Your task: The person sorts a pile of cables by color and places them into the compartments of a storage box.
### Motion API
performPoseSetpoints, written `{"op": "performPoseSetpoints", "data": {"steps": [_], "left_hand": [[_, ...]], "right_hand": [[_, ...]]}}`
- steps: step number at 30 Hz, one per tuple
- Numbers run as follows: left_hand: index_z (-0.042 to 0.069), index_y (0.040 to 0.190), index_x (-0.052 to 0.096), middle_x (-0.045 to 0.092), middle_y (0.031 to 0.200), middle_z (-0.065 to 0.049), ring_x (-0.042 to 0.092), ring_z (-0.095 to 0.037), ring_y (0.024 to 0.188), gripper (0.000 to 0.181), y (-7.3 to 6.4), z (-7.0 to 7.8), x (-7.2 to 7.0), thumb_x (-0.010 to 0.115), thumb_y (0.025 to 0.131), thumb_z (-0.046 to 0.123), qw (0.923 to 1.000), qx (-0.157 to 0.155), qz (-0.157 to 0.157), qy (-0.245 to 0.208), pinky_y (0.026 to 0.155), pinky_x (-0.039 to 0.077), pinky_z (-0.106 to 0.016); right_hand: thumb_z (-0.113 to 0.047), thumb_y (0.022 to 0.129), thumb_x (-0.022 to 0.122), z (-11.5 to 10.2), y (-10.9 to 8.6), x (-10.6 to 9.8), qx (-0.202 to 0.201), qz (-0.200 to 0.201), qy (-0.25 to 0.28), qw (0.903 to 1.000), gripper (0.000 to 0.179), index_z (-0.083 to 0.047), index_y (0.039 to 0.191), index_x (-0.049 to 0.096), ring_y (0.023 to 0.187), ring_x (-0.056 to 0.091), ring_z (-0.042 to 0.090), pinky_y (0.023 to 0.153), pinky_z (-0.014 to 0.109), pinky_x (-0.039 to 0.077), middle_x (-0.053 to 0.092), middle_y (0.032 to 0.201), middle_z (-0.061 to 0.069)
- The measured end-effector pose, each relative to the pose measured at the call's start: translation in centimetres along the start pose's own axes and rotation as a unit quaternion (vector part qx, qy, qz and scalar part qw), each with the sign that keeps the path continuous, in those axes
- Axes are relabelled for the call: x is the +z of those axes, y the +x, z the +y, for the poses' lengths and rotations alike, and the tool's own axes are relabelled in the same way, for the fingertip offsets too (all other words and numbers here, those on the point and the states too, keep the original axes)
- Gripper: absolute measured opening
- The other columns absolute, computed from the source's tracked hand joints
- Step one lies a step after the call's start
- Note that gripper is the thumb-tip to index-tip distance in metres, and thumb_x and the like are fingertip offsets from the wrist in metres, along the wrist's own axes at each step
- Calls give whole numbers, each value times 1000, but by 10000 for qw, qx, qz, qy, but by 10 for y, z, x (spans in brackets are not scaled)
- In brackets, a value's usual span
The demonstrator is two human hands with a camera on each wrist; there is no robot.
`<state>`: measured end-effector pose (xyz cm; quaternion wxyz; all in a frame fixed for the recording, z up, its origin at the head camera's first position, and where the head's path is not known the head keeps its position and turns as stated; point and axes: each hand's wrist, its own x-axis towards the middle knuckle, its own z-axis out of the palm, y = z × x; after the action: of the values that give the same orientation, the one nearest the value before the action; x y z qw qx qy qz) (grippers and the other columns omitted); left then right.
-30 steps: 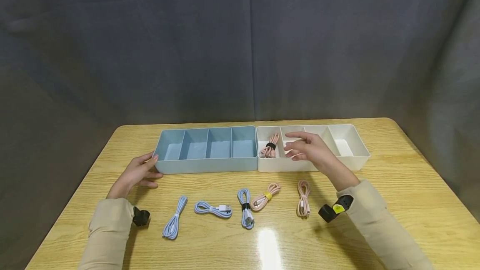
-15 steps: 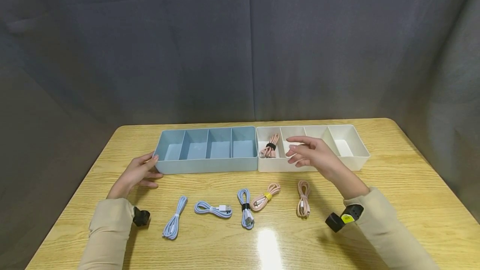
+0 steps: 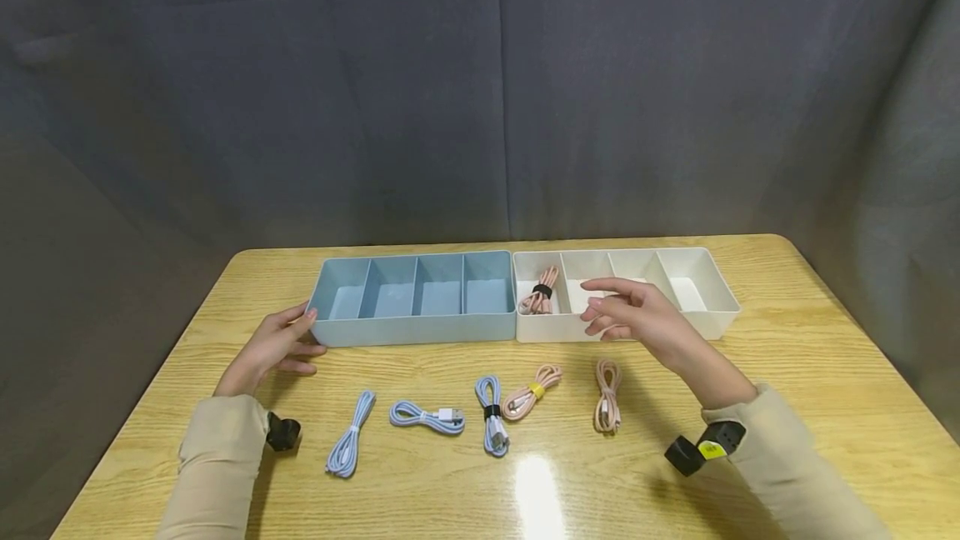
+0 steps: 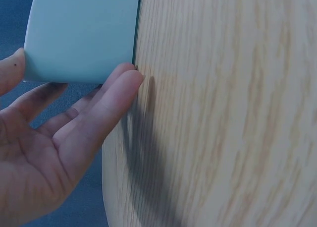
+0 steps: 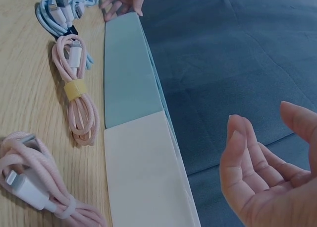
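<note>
At the left end of the blue divided box (image 3: pixel 412 330), my left hand (image 3: pixel 272 348) touches the corner with its thumb by the rim. The left wrist view shows its fingers (image 4: pixel 111 105) nearly straight against the box's end. My right hand (image 3: pixel 647 319) hovers, holding nothing, over the front of the white divided box (image 3: pixel 551 329), its fingers relaxed and apart. A pink cable with a black strap (image 3: pixel 542 292) lies in the white box's leftmost compartment. On the table in front are a pink cable with a yellow strap (image 3: pixel 534 392) and another pink cable (image 3: pixel 607 397).
Along the table (image 3: pixel 420 490), left of the pink cables, lie a blue cable with a black strap (image 3: pixel 492 417), a middle blue cable (image 3: pixel 427 417) and a left blue cable (image 3: pixel 350 434). The boxes stand end to end. A dark curtain (image 3: pixel 480 90) hangs behind the table.
My right hand has drawn back slightly to the right and toward me over the white box. The left hand, boxes and cables stay where they were.
</note>
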<state>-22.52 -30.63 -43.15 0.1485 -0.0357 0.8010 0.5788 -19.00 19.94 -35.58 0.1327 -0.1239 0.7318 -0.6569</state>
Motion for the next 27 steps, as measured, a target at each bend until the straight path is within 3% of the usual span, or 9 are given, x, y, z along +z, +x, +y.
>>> {"op": "performPoseSetpoints", "data": {"steps": [6, 12, 16, 22, 27], "left_hand": [[10, 147, 12, 33, 133, -33, 65, -15, 82, 93, -5, 7, 2, 51, 81, 63, 9999, -143, 56, 49, 68, 56, -39], [7, 147, 10, 29, 133, -36, 64, -17, 84, 89, -10, 14, 5, 47, 85, 59, 9998, -72, 32, 165, 69, 56, -40], [12, 147, 13, 31, 135, -33, 65, -16, 82, 89, -1, 4, 1, 49, 83, 61, 9999, -146, 73, 12, 67, 56, -40], [13, 147, 13, 32, 135, -32, 65, -19, 84, 82, 12, -12, -5, 48, 87, 56, 9998, -121, 130, 33, 68, 56, -43], [13, 147, 13, 32, 135, -32, 65, -18, 84, 85, 11, -11, -4, 49, 85, 58, 9998, -144, 144, 30, 68, 56, -42]], "right_hand": [[-14, 93, 53, 1, -6, -2, 3, -44, -70, 10000, 46, 12, 129, 39, 76, 65, 16, 66, 29, 55, 66, 84, 3], [-15, 93, 54, 2, -13, -3, 28, -76, -150, 9999, 49, 13, 129, 37, 76, 64, 16, 66, 28, 55, 66, 84, 2], [-12, 93, 54, 3, -19, -6, -17, -147, -332, 9993, 48, 14, 129, 36, 76, 64, 15, 65, 28, 55, 66, 84, 2], [-13, 93, 54, 5, -25, -8, 61, -140, -445, 9989, 49, 13, 130, 37, 77, 64, 16, 65, 29, 55, 66, 85, 3], [-13, 93, 54, 6, -29, -9, 71, -141, -447, 9989, 49, 13, 130, 36, 76, 64, 15, 66, 30, 55, 66, 84, 3]]}}
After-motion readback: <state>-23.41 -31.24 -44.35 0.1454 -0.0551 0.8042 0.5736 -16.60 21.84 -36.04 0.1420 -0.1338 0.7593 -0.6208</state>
